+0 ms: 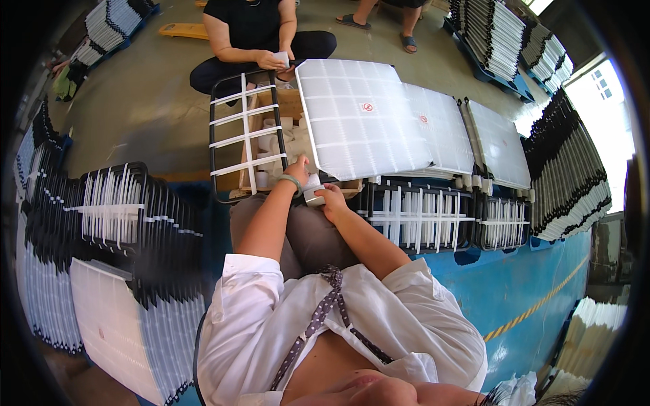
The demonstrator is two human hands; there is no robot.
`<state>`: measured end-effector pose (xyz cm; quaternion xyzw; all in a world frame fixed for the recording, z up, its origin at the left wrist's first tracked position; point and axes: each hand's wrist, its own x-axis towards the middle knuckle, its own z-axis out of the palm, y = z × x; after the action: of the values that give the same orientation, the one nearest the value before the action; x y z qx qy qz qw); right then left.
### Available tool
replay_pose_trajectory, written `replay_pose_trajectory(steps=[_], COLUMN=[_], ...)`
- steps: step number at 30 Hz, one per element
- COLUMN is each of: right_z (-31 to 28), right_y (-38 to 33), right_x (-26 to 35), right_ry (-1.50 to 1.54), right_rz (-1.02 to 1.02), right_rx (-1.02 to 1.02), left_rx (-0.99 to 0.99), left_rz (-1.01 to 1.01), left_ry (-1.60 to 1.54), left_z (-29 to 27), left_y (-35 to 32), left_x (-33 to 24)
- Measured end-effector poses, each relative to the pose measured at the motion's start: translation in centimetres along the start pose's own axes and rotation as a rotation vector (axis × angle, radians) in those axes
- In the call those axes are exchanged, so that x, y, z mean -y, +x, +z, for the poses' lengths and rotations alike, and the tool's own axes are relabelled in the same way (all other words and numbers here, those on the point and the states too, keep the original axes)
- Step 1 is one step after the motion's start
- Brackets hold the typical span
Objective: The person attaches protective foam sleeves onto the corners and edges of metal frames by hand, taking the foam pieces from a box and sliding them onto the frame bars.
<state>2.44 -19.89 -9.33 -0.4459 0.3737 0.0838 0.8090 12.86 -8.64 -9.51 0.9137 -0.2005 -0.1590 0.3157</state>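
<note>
At its fingertips the right hand (332,201) grasps a white piece (313,197); the left hand (296,170) (its grip I cannot tell) is near.

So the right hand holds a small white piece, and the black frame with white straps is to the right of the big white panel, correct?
Not quite: the head view shows the black frame to the left of the big white panel. The right hand does hold a small white piece.
</note>
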Motion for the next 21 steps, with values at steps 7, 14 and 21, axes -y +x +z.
replay_pose_trajectory(steps=[7,14,21], right_z=[-1.0,-0.2,-0.3], right_y=[0.8,-0.7,-0.2], right_x=[-0.2,0.5,0.3], right_ry=[0.014,0.048,0.054], right_rz=[0.002,0.021,0.008], right_rx=[0.031,0.039,0.026], left_rx=[-0.036,-0.043,0.004], left_rz=[-0.057,0.025,0.182], left_ry=[-0.029,0.18,0.33], left_z=[-0.3,0.8,0.5], left_y=[-0.4,-0.3,0.2], left_x=[-1.0,-0.6,-0.6])
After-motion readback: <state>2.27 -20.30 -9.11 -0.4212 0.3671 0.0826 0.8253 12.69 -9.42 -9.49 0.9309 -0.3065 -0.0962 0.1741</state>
